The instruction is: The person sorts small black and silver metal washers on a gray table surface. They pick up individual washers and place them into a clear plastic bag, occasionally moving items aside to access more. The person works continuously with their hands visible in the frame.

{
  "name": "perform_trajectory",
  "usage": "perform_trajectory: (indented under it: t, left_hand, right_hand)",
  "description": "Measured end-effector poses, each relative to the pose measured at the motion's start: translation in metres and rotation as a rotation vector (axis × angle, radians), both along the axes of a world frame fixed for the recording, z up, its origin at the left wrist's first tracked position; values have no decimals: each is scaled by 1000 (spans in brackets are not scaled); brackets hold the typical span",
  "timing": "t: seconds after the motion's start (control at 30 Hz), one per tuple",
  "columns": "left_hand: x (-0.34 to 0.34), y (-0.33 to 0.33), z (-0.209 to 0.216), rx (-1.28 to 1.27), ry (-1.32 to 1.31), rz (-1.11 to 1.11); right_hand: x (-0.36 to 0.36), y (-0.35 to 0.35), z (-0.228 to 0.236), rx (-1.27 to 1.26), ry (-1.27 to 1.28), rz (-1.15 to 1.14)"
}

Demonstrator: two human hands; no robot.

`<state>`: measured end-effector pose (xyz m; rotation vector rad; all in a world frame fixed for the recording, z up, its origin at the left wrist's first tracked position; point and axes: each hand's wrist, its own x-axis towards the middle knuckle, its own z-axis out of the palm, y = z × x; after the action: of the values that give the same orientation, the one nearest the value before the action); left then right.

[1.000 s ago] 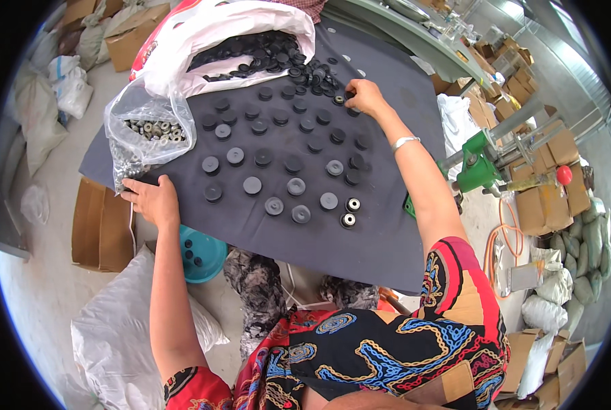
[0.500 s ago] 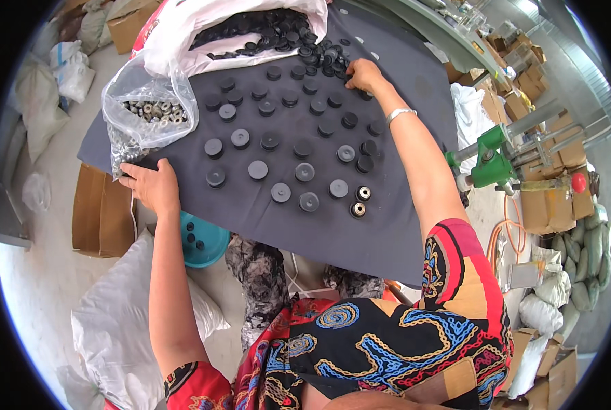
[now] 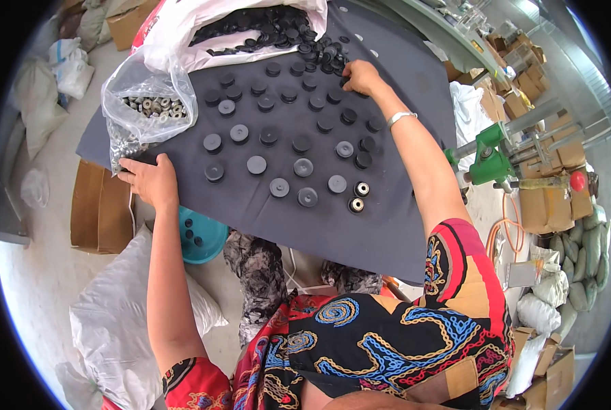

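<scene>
My left hand (image 3: 154, 182) rests at the table's left edge, fingers and thumb apart, the fingertips by the lower corner of a clear plastic bag (image 3: 136, 90). Inside that bag lie many small metal rings (image 3: 156, 108). Far across the table, my right hand (image 3: 364, 77) has its fingers bent down beside a heap of black discs (image 3: 327, 57); what lies under the fingertips is hidden. Many round black discs (image 3: 256, 165) are spread singly over the dark cloth (image 3: 251, 212). Two pieces with metal rings in them (image 3: 356, 204) sit near the front right.
A large white sack (image 3: 182, 51) of black discs lies open at the back. Below the left edge are a cardboard box (image 3: 102, 212), a teal basin (image 3: 206, 247) with several black pieces, and a stuffed white sack (image 3: 117, 307). A green metal press (image 3: 490, 156) stands to the right.
My right hand has shifted slightly left beside the heap of discs. My left hand stays by the bag's corner, with little visible movement.
</scene>
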<state>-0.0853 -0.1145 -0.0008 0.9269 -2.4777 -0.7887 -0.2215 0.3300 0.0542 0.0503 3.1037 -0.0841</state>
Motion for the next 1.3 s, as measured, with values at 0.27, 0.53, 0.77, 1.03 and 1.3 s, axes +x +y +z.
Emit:
perform_trajectory:
  t: [0.27,0.53,0.77,1.03,1.3]
  left_hand:
    - [-3,-4,-9,-35,26,47]
    - [2,3,5,6,9,10]
    - [4,1,2,-13,27,26]
    - [4,0,1,-15,27,28]
    - [0,-3,-5,-14,53,15]
  right_hand:
    - [30,-22,10,-9,-49,60]
    - [-15,-12,12,18,47,-51]
    - [-22,-28,-4,-31,119,-10]
    - [-33,-11,-9,68,126,153]
    - [-36,-19,-25,346,263,116]
